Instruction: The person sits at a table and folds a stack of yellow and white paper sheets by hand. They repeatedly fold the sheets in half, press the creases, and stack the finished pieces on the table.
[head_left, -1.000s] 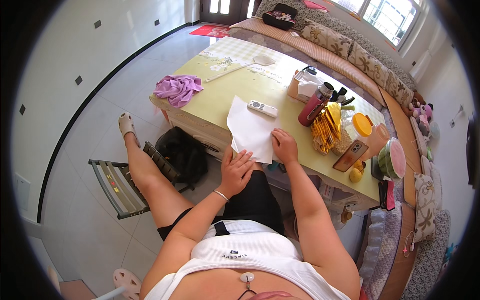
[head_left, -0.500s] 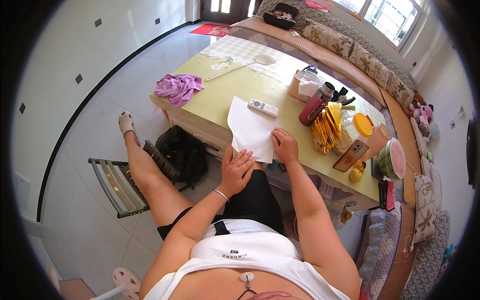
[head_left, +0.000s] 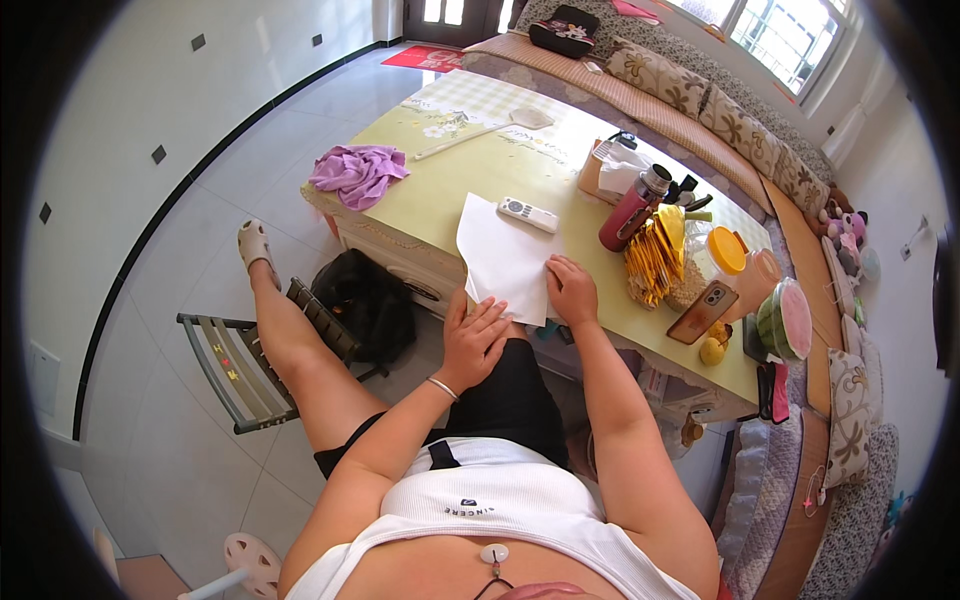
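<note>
A white sheet of paper lies over the near edge of the table, its lower part hanging past it and its left edge curving up. My left hand, with a bracelet on the wrist, rests across the paper's lower left corner, fingers stretched out. My right hand lies on the tabletop along the paper's right edge, with loosely bent fingers whose tips touch that edge. A white remote control rests at the paper's top right corner.
The table also bears a purple cloth, a pale fly swatter, a tissue box, a dark red thermos, gold packets, a yellow-lidded jar, a phone and a watermelon half. A folding stool stands left.
</note>
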